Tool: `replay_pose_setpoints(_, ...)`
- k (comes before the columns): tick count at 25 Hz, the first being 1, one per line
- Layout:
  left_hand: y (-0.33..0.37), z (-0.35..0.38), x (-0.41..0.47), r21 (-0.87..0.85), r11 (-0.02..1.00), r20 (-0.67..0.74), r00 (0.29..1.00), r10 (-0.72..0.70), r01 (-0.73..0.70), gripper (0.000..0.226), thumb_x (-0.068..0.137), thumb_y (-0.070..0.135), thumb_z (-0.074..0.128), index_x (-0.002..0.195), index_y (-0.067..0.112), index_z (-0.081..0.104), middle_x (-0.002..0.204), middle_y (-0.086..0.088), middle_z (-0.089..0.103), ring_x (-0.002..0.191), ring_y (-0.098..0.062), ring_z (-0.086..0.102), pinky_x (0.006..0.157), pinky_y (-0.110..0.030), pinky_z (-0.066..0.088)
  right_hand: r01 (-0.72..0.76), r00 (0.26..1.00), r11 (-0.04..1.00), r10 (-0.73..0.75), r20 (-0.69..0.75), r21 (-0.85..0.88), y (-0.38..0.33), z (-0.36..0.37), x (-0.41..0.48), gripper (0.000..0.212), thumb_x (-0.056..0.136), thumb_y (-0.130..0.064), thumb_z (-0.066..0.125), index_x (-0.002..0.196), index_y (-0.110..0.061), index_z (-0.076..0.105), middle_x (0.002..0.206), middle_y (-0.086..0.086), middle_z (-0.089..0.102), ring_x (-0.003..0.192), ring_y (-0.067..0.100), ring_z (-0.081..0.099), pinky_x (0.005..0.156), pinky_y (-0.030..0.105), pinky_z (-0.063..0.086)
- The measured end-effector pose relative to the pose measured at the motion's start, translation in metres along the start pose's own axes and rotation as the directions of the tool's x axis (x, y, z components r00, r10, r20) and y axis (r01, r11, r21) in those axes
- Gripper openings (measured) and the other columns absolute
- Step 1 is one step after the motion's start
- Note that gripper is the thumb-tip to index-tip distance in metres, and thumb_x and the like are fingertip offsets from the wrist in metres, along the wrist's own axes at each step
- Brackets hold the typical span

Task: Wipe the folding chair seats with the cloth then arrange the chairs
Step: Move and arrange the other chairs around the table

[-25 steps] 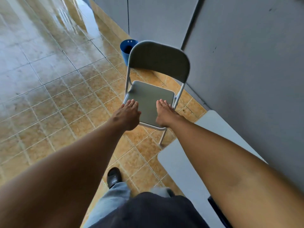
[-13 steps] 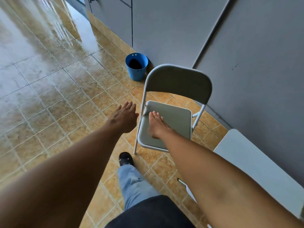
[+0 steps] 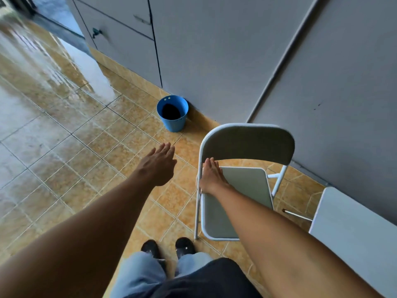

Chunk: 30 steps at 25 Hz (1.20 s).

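Observation:
A grey folding chair (image 3: 242, 196) stands unfolded on the tiled floor, its backrest (image 3: 249, 143) toward the grey wall. My right hand (image 3: 211, 178) lies flat on the left edge of the seat, fingers stretched forward beside the white frame tube; the thumb is hidden. My left hand (image 3: 158, 166) hovers over the floor to the left of the chair, fingers apart and holding nothing. No cloth is in view.
A blue bucket (image 3: 173, 114) stands against the wall beyond the chair. A pale flat panel (image 3: 354, 233) with a metal leg sits at the right, close to the chair. My dark shoes (image 3: 169, 247) stand just left of the chair's front leg. The floor at left is glossy.
My left hand has come off the seat's left edge and now hangs over the floor. My right hand has shifted from the seat's right side to its left edge. The view has swung left.

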<state>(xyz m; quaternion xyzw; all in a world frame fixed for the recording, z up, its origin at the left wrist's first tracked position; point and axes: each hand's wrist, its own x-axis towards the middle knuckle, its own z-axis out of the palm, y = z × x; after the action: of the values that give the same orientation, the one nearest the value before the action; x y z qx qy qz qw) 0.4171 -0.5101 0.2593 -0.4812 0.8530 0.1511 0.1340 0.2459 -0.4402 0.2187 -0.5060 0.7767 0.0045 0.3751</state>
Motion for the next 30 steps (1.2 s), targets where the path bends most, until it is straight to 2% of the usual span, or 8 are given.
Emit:
replay_pose_setpoints(5,-0.029,-0.037,0.088,0.046,0.977,-0.012,0.978,0.21,-0.209,0.057,0.101,0.035,0.024,0.151,0.011,0.008,0.16,-0.01,0.003,0.148,-0.023,0.001,0.121,-0.043,0.012,-0.163,0.978,0.976,0.178,-0.104,0.143,-0.009,-0.034,0.045,0.079,0.094,-0.013,0.042,0.153,-0.006,-0.009,0.163,0.011,-0.016,0.151,0.025,-0.01,0.123,0.038,0.0)
replay_pose_setpoints(11,-0.025,-0.079,0.185,0.086,0.862,0.024,0.866,0.5,-0.5,0.055,0.101,0.025,0.028,0.151,0.01,0.01,0.161,-0.009,0.003,0.148,-0.023,0.0,0.12,-0.04,0.006,-0.309,0.904,0.892,0.383,-0.19,0.329,-0.01,-0.064,0.079,0.087,0.095,-0.034,0.049,0.153,-0.004,-0.008,0.163,0.012,-0.014,0.151,0.024,-0.01,0.123,0.039,0.003)
replay_pose_setpoints(18,0.039,-0.113,0.271,0.173,0.698,0.127,0.718,0.684,-0.695,0.068,0.091,0.003,0.032,0.152,0.014,0.005,0.161,-0.004,-0.002,0.148,-0.016,-0.003,0.117,-0.03,-0.003,-0.362,0.841,0.71,0.528,-0.116,0.604,0.006,-0.092,0.112,0.093,0.095,-0.043,0.05,0.152,0.0,-0.01,0.163,0.012,-0.014,0.151,0.021,-0.009,0.121,0.035,0.003)
replay_pose_setpoints(22,0.087,-0.104,0.319,0.187,0.609,0.21,0.637,0.742,-0.771,0.072,0.088,-0.001,0.034,0.152,0.017,0.006,0.161,-0.003,-0.002,0.148,-0.015,-0.004,0.119,-0.031,-0.002,-0.373,0.793,0.57,0.605,-0.067,0.733,0.018,-0.1,0.146,0.101,0.092,-0.051,0.053,0.151,0.001,-0.011,0.163,0.014,-0.013,0.151,0.023,-0.005,0.123,0.035,0.005)
replay_pose_setpoints(25,0.122,-0.088,0.354,0.205,0.513,0.276,0.552,0.786,-0.833,0.078,0.085,-0.006,0.036,0.152,0.02,0.007,0.161,-0.003,-0.002,0.148,-0.016,-0.005,0.12,-0.033,-0.001,-0.367,0.739,0.433,0.673,-0.024,0.823,0.026,-0.102,0.171,0.113,0.087,-0.06,0.055,0.149,0.001,-0.017,0.161,0.015,-0.02,0.151,0.024,-0.01,0.122,0.034,0.003)
replay_pose_setpoints(27,0.153,-0.075,0.379,0.256,0.39,0.335,0.459,0.822,-0.885,0.079,0.086,-0.008,0.038,0.152,0.022,0.007,0.161,-0.004,-0.003,0.148,-0.019,-0.004,0.121,-0.035,0.001,-0.355,0.699,0.348,0.715,-0.001,0.868,0.032,-0.103,0.193,0.124,0.082,-0.066,0.058,0.147,0.004,-0.022,0.159,0.018,-0.026,0.149,0.026,-0.015,0.121,0.035,0.0)
replay_pose_setpoints(28,0.17,-0.064,0.39,0.289,0.301,0.36,0.394,0.845,-0.909,0.08,0.087,-0.007,0.04,0.152,0.024,0.006,0.161,-0.005,-0.004,0.148,-0.021,-0.004,0.121,-0.037,0.003,-0.351,0.673,0.307,0.74,0.01,0.885,0.034,-0.103,0.205,0.13,0.08,-0.069,0.059,0.145,0.006,-0.024,0.157,0.021,-0.027,0.149,0.029,-0.016,0.122,0.037,0.0)
replay_pose_setpoints(30,0.203,-0.041,0.409,0.337,0.071,0.387,0.207,0.899,-0.939,0.086,0.087,-0.004,0.047,0.151,0.03,0.001,0.161,-0.006,-0.008,0.148,-0.026,-0.003,0.12,-0.042,0.009,-0.335,0.604,0.238,0.797,0.014,0.912,0.038,-0.101,0.227,0.135,0.074,-0.072,0.059,0.143,0.01,-0.025,0.156,0.028,-0.023,0.149,0.035,-0.014,0.123,0.042,0.002)
